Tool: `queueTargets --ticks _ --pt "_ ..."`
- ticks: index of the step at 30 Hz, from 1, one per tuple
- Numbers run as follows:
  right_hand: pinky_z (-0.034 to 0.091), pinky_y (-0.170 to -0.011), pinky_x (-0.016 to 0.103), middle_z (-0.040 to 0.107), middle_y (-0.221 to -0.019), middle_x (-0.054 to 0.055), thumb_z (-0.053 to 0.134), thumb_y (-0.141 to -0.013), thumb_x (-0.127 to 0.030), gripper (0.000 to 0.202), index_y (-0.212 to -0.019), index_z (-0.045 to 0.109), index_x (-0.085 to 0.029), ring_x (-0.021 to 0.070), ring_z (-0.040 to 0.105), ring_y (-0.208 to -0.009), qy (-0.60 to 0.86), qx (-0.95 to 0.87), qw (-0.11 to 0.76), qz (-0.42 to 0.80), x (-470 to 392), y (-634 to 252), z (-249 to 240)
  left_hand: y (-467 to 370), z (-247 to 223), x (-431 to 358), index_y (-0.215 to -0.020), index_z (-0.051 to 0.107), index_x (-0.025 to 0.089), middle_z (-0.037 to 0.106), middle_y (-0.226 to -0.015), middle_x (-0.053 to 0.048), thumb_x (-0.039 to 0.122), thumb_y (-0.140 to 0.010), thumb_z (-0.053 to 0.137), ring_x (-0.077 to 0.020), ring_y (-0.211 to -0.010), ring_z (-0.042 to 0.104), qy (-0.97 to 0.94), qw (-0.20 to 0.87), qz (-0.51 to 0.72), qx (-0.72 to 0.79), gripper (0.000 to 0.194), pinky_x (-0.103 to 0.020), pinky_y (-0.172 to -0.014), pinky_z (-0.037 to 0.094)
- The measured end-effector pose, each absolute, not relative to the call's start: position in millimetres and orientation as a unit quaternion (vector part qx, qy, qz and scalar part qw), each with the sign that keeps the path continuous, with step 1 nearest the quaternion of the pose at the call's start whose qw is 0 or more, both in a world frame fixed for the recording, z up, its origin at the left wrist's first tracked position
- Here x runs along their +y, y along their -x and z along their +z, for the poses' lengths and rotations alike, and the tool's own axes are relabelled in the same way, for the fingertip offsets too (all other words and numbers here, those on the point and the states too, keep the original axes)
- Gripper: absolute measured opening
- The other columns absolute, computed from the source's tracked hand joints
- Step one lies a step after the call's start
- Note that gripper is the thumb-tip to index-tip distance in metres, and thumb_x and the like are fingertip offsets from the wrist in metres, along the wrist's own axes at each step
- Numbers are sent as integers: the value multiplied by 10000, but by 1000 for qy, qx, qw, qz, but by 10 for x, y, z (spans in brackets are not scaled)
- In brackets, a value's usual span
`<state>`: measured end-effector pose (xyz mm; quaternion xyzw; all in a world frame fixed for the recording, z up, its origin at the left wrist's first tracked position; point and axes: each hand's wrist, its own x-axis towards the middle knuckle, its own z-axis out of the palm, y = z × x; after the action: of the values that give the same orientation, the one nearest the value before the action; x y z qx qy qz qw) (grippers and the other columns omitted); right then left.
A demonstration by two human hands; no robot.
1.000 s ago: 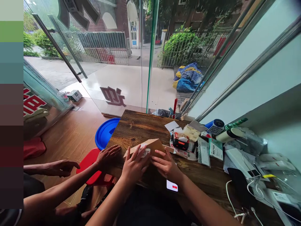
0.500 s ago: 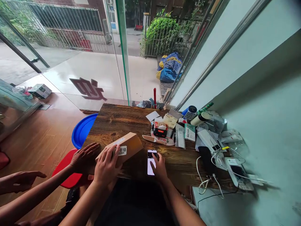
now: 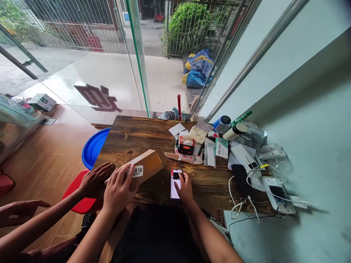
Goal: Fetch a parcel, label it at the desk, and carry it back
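Observation:
A brown cardboard box (image 3: 151, 164) with a white label lies at a slant along the table's near left part. My left hand (image 3: 119, 188) grips its near end, fingers over the upper edge; the thumb is hidden. To the right, a smartphone (image 3: 174, 191) with a lit screen lies flat on the wood. My right hand (image 3: 184, 187) is over its right side, thumb and fingers apart, fingertips at the screen. Whether they press it I cannot tell. Another person's hand (image 3: 97, 177) rests flat beside the box's left end, partly behind my left hand.
On the wooden table (image 3: 142, 131) lie a knife (image 3: 172, 156), a black-and-red device (image 3: 185, 145), papers, and a cream bottle (image 3: 234, 132). A black power bank-like block (image 3: 241, 180) and white cables are at right. A red stool (image 3: 74, 188) and blue stool (image 3: 93, 148) stand left.
The whole view has shifted slightly, with the table a little higher in the picture. The phone's screen now shows a red patch at its upper left. Both hands keep their places.

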<state>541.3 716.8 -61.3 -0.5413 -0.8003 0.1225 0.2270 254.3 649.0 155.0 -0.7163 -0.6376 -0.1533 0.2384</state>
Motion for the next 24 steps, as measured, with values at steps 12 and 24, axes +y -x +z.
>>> queueTargets --ticks 12,24 --pt "453 -930 529 467 -1200 185 408 -937 -489 563 -1385 439 -150 309 474 -1063 573 -770 234 154 7160 -5371 -608 -2532 1589 6512 -1416 401 136 634 -1199 -152 282 -737 704 -305 -1049 590 719 230 -149 -639 758 -423 -961 463" --pt "429 -910 524 542 -1095 133 474 -810 -355 553 -1322 455 -148 294 496 -982 569 -761 205 235 6722 -5712 -795 -2514 1564 6505 -1417 402 157 634 -1214 -149 332 -756 692 -314 -1059 593 712 216 -142 -652 743 -432 -971 459"
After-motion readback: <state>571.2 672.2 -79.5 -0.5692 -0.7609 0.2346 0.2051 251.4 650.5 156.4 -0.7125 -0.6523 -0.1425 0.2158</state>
